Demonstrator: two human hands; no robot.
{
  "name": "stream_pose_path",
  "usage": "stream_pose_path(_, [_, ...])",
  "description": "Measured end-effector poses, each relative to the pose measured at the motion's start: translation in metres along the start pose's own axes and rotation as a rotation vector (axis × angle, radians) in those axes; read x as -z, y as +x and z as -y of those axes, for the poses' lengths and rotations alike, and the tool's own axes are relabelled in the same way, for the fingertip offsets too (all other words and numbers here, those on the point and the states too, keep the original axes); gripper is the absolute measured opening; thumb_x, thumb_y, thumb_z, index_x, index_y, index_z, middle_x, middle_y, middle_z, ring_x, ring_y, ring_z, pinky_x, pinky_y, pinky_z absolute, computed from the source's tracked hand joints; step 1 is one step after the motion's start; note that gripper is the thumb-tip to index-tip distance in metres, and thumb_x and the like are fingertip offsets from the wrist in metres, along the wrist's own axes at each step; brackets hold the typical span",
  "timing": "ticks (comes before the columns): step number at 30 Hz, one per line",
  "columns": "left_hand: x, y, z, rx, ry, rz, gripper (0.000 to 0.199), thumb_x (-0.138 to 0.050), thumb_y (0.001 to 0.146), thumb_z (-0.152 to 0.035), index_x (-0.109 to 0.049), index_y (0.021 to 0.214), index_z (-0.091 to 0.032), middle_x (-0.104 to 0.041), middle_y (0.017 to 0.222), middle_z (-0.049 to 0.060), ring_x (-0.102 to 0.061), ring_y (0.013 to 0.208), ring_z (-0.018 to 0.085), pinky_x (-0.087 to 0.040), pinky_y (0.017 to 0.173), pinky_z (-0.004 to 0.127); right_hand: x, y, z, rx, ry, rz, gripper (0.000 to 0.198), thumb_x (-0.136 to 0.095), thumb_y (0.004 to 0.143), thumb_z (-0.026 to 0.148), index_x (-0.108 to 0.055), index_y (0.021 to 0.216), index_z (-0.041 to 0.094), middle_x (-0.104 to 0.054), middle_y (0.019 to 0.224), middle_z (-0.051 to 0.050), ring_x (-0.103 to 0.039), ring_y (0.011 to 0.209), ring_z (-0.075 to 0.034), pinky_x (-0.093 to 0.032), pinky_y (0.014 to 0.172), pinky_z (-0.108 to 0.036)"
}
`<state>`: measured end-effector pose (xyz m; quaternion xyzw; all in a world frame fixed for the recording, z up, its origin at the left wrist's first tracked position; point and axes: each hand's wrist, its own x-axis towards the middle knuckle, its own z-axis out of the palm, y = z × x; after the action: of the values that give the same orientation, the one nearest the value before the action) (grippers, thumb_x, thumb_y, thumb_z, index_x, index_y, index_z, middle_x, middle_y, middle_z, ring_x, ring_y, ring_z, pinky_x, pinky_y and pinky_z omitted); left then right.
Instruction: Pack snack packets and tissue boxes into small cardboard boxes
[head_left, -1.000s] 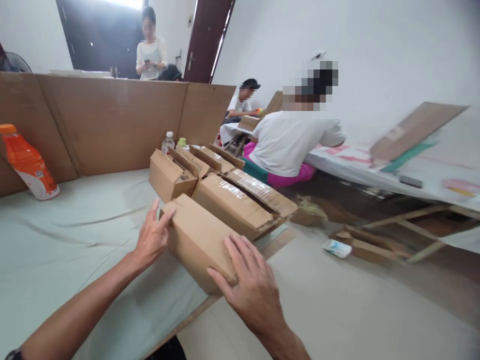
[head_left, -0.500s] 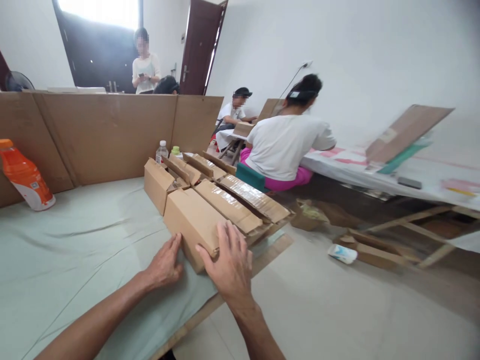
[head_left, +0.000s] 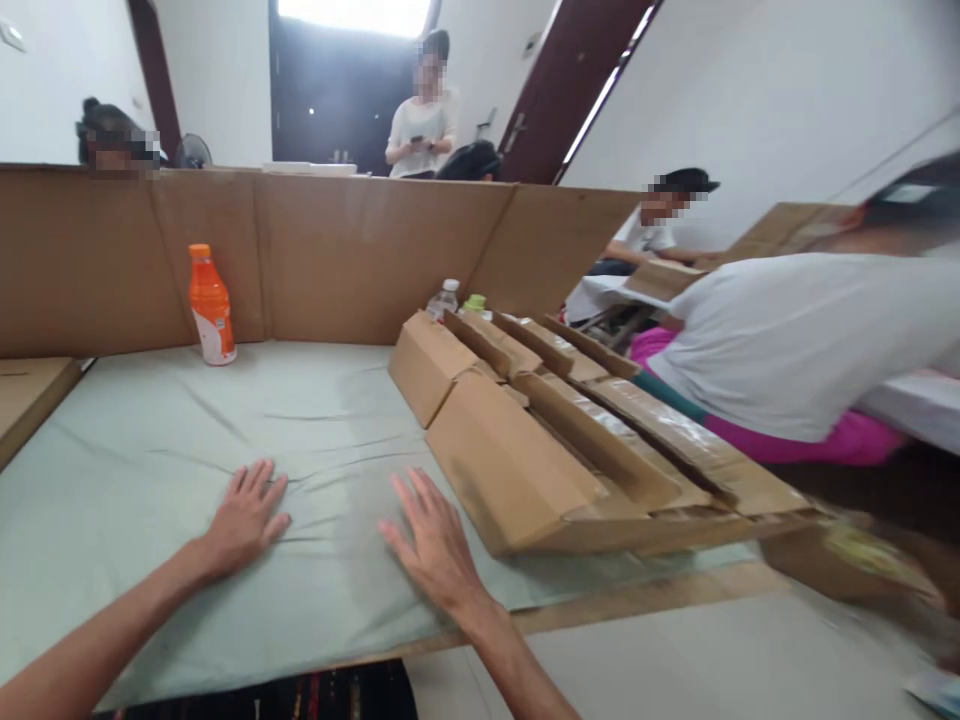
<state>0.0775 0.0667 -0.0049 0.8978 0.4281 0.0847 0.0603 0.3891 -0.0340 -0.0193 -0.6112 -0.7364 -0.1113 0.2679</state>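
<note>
My left hand [head_left: 247,517] is spread palm down over the pale green cloth [head_left: 180,610] on the table, holding nothing. My right hand [head_left: 431,540] hovers or rests just left of the nearest cardboard box [head_left: 517,455], with its fingers apart and no grip on anything. That box lies in a block of several long brown cardboard boxes on the right side of the table. Clear tape [head_left: 675,415] shines on one of the other boxes. Whether my palms touch the cloth is hard to tell.
An orange bottle [head_left: 211,310] stands near the upright cardboard screen [head_left: 375,245]. A clear bottle [head_left: 444,298] and a green cap [head_left: 475,303] show behind the boxes. A flat carton [head_left: 34,400] lies at left. A seated person [head_left: 802,340] is close on the right; other people are farther back.
Both hands have left the nearest box and moved left over the cloth, opening out. The camera view has turned left, so the orange bottle and boxes appear farther right.
</note>
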Motion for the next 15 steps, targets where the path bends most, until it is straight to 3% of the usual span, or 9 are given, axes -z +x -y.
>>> stream_pose_path(4, [-0.009, -0.071, -0.039, -0.041, 0.012, 0.097, 0.065, -0.056, 0.103, -0.053, -0.045, 0.161, -0.027, -0.036, 0.171, 0.015, -0.033, 0.159, 0.040, -0.023, 0.129, 0.066, -0.039, -0.010, 0.017, 0.055, -0.039, 0.226, 0.053, -0.051, 0.103, 0.038, -0.059, 0.150, 0.015, -0.056, 0.157, -0.022, -0.052, 0.146, -0.038, -0.047, 0.113, -0.060])
stream_pose_path(9, [-0.004, -0.123, -0.069, -0.020, -0.023, 0.155, 0.069, -0.056, 0.103, -0.054, -0.038, 0.164, -0.027, -0.029, 0.174, 0.014, -0.026, 0.162, 0.038, -0.017, 0.131, 0.064, -0.040, -0.053, 0.016, 0.157, -0.083, 0.166, 0.051, -0.044, 0.106, 0.039, -0.059, 0.149, 0.016, -0.057, 0.155, -0.021, -0.055, 0.143, -0.038, -0.049, 0.111, -0.060])
stream_pose_path(12, [-0.001, -0.131, -0.063, -0.010, -0.042, 0.156, 0.067, -0.062, 0.100, -0.057, -0.045, 0.160, -0.032, -0.035, 0.173, 0.008, -0.031, 0.161, 0.033, -0.021, 0.132, 0.055, -0.040, -0.069, 0.010, 0.181, -0.087, 0.108, 0.050, -0.041, 0.107, 0.040, -0.062, 0.146, 0.017, -0.060, 0.152, -0.020, -0.058, 0.139, -0.037, -0.050, 0.110, -0.058])
stream_pose_path(15, [0.009, -0.130, -0.026, 0.111, -0.005, 0.094, 0.057, -0.065, 0.100, -0.054, -0.055, 0.152, -0.033, -0.045, 0.168, 0.007, -0.040, 0.156, 0.031, -0.033, 0.128, 0.050, -0.046, -0.078, 0.006, 0.180, -0.084, 0.086, 0.051, -0.038, 0.107, 0.042, -0.064, 0.143, 0.018, -0.063, 0.149, -0.018, -0.059, 0.138, -0.036, -0.050, 0.109, -0.057])
